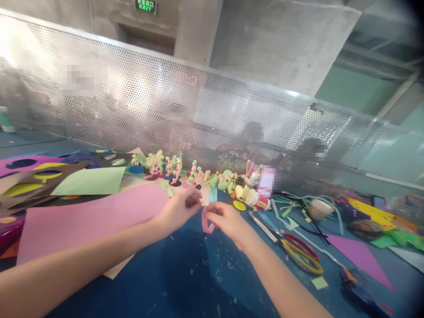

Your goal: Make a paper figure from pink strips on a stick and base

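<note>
the left hand (pixel 179 211) and the right hand (pixel 225 219) meet above the blue table top (pixel 185 274), with the fingertips almost touching. both hands pinch a small curled strip of pink paper (pixel 207 224); the strip hangs down in a loop between them, just over the table. the left hand seems to hold the upper end of it between thumb and fingers, and the right hand grips it from the other side, but the picture is blurred here and i cannot tell the exact grip.

just left of the left hand lies a large pink paper sheet (pixel 92 216), flat on the table, and behind it a light green paper sheet (pixel 91 182). further left there is a brown paper sheet with round holes cut out (pixel 39 181).

behind the hands stands a row of small paper figures in pink, yellow and green (pixel 172 170). near them, to the right, a white glue bottle with a red label (pixel 260 201) lies on its side, and a small yellow paper disc (pixel 239 205) is beside it.

right of the right hand lie scissors with red and yellow handles (pixel 300 251), and further right a purple paper triangle (pixel 359 256). a perforated metal screen (pixel 198 101) closes the far side of the table.
</note>
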`<state>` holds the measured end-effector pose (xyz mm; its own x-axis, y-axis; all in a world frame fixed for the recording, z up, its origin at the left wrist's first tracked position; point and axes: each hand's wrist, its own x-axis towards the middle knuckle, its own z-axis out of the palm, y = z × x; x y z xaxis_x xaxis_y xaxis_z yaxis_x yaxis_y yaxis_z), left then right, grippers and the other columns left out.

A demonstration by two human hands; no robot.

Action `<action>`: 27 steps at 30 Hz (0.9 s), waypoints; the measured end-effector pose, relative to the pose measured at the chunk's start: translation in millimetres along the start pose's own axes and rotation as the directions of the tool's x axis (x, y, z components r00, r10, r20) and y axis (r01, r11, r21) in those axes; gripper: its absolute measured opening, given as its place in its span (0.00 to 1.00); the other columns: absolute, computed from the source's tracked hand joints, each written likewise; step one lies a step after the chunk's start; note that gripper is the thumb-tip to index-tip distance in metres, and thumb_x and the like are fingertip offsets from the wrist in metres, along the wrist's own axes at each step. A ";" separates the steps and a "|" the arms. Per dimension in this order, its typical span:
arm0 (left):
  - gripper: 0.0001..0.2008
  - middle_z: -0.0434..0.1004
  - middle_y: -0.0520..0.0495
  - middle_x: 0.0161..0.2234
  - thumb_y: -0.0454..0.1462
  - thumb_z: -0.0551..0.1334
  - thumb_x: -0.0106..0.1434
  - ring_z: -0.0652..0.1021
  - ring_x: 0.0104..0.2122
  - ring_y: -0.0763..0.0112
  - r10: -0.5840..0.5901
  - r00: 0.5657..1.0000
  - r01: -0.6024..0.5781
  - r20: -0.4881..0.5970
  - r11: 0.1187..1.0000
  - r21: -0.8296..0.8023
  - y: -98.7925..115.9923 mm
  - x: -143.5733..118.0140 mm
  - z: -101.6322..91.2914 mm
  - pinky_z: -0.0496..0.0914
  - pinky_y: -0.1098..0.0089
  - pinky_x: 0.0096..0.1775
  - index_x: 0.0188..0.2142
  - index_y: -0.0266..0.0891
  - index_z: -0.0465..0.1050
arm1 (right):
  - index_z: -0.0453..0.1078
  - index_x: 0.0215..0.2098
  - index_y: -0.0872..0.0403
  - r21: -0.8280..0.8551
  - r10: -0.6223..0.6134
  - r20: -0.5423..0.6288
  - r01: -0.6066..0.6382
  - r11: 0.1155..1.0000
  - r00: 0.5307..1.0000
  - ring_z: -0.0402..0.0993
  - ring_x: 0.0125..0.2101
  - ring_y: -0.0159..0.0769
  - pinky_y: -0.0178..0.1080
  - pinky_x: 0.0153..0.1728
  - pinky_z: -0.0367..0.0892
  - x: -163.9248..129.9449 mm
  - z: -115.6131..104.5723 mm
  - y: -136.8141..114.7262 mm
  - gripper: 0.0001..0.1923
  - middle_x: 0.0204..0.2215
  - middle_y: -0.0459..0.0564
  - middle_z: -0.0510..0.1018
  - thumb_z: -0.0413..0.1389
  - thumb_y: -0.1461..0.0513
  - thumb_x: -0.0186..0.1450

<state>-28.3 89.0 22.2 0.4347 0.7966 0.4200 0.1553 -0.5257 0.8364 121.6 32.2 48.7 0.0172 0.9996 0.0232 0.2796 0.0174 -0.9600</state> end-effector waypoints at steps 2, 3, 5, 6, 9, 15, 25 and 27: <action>0.09 0.70 0.53 0.28 0.33 0.56 0.55 0.73 0.29 0.73 -0.021 0.999 0.019 -0.028 0.998 -0.059 2.7 -0.2 0.3 0.68 0.70 0.35 0.37 0.40 0.63 | 0.70 0.25 0.56 0.054 0.013 0.017 -0.014 0.998 1.000 0.67 0.18 0.27 0.32 0.21 0.63 -1.2 2.4 -2.0 0.03 0.18 0.43 0.73 0.56 0.64 0.51; 0.10 0.70 0.53 0.28 0.34 0.57 0.55 0.73 0.29 0.73 -0.032 0.999 0.029 -0.035 0.996 -0.089 4.0 -0.2 0.5 0.68 0.70 0.36 0.38 0.40 0.63 | 0.70 0.25 0.56 0.083 0.020 0.026 -0.022 0.996 0.999 0.67 0.18 0.27 0.32 0.22 0.64 -2.0 3.6 -3.2 0.04 0.19 0.43 0.73 0.56 0.63 0.52; 0.10 0.70 0.52 0.28 0.34 0.57 0.55 0.74 0.31 0.72 -0.055 0.997 0.047 -0.050 0.988 -0.145 6.8 -0.1 1.4 0.68 0.68 0.38 0.38 0.39 0.63 | 0.69 0.26 0.56 0.135 0.029 0.031 -0.033 0.990 0.999 0.68 0.20 0.27 0.32 0.24 0.65 -3.6 5.9 -5.7 0.05 0.20 0.44 0.73 0.56 0.61 0.53; 0.11 0.70 0.52 0.28 0.34 0.58 0.54 0.74 0.32 0.71 -0.069 0.996 0.057 -0.060 0.983 -0.177 8.2 -0.1 2.1 0.67 0.68 0.40 0.38 0.39 0.64 | 0.69 0.26 0.56 0.155 0.035 0.027 -0.039 0.987 0.999 0.69 0.20 0.27 0.32 0.25 0.66 -4.2 6.8 -6.8 0.06 0.21 0.44 0.73 0.56 0.60 0.53; 0.12 0.69 0.51 0.29 0.34 0.60 0.52 0.73 0.34 0.71 -0.132 0.987 0.100 -0.089 0.950 -0.297 12.3 -0.6 4.7 0.66 0.67 0.41 0.37 0.37 0.65 | 0.67 0.27 0.55 0.189 0.049 -0.008 -0.046 0.981 0.999 0.69 0.21 0.28 0.33 0.28 0.67 -4.6 8.2 -8.6 0.07 0.21 0.44 0.73 0.56 0.59 0.53; 0.12 0.70 0.51 0.30 0.36 0.63 0.51 0.72 0.32 0.73 -0.238 0.970 0.179 -0.053 0.842 -0.509 22.6 -5.6 8.4 0.66 0.69 0.40 0.37 0.37 0.66 | 0.65 0.27 0.55 0.151 0.035 -0.106 -0.018 0.988 0.994 0.64 0.18 0.28 0.31 0.19 0.60 -3.4 7.6 -7.7 0.11 0.17 0.42 0.70 0.57 0.56 0.52; 0.17 0.71 0.48 0.36 0.34 0.66 0.50 0.73 0.37 0.72 -0.291 0.953 0.273 0.091 0.682 -0.679 32.9 -9.6 8.8 0.66 0.69 0.42 0.40 0.39 0.65 | 0.65 0.27 0.54 0.179 0.021 -0.146 0.006 0.984 0.989 0.62 0.22 0.27 0.29 0.19 0.56 -3.1 5.2 -5.6 0.10 0.21 0.41 0.66 0.56 0.56 0.52; 0.16 0.71 0.50 0.34 0.33 0.66 0.50 0.73 0.36 0.74 -0.281 0.956 0.259 0.086 0.666 -0.699 31.0 -6.9 6.4 0.65 0.70 0.42 0.39 0.39 0.65 | 0.65 0.28 0.53 0.241 0.016 -0.120 0.013 0.970 0.993 0.63 0.23 0.28 0.30 0.21 0.60 -1.1 0.9 -5.3 0.11 0.23 0.42 0.67 0.55 0.54 0.53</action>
<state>-20.9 65.3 42.9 0.4482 0.8835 0.1359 -0.4042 0.0647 0.9124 119.2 31.1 53.5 0.1364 0.9898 0.0411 0.0403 0.0359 -0.9985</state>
